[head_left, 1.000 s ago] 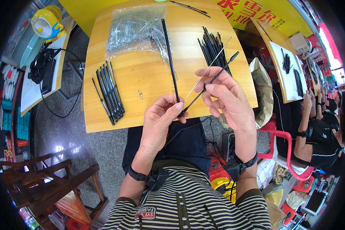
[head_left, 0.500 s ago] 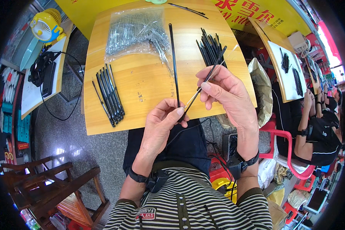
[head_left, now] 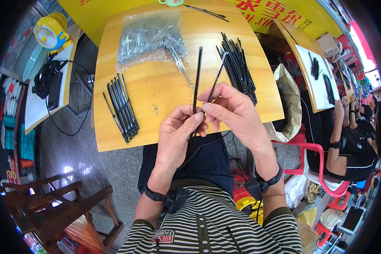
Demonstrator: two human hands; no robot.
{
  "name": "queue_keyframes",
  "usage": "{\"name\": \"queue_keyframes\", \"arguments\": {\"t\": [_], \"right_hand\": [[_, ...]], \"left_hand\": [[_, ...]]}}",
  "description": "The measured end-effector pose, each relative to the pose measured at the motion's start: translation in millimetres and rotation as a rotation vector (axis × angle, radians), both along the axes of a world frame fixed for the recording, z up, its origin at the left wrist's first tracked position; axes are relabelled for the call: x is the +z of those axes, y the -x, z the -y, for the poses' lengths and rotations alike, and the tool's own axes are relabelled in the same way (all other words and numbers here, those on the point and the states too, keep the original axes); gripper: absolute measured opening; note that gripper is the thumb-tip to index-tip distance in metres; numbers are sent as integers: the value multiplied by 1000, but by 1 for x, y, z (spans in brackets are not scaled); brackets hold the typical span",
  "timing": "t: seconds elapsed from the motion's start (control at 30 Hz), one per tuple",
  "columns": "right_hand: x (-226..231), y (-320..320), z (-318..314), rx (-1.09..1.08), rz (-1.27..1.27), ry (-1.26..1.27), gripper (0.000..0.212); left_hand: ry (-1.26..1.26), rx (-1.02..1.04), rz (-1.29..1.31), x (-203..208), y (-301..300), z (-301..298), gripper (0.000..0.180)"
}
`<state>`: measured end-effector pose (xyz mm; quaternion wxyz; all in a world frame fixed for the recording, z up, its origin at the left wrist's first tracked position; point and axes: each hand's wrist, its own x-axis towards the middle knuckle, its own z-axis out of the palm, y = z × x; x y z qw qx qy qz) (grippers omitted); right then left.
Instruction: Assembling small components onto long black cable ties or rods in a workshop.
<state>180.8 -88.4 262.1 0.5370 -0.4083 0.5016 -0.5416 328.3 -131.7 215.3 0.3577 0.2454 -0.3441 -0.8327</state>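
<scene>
A slim black rod stands nearly upright from my left hand, pinched between thumb and fingers. A second thin black rod with a pale tip leans to the right. Closed around its lower part is my right hand, its fingertips almost against the left ones. Where the two rods meet is hidden by my fingers. Beyond my right hand lies a pile of black rods. To the left, several black rods rest side by side on the wooden table.
A clear plastic bag of thin shiny pieces lies on the table's far side. At the far edge are a few black rods and a green cup. A paper-lined bag stands right of the table; people sit farther right.
My right hand has moved left and down toward my left one. Its rod now stands steeper, and the left rod's top has come lower and to the right.
</scene>
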Motion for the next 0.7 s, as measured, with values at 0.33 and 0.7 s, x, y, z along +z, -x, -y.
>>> {"name": "queue_keyframes", "arguments": {"t": [0.33, 0.7], "right_hand": [[-15, -29, 12, -156, -104, 53, 11], [-32, -8, 16, -244, -417, 99, 20]], "left_hand": [[173, 199, 195, -9, -7, -2, 13], [251, 295, 304, -16, -16, 10, 15]]}}
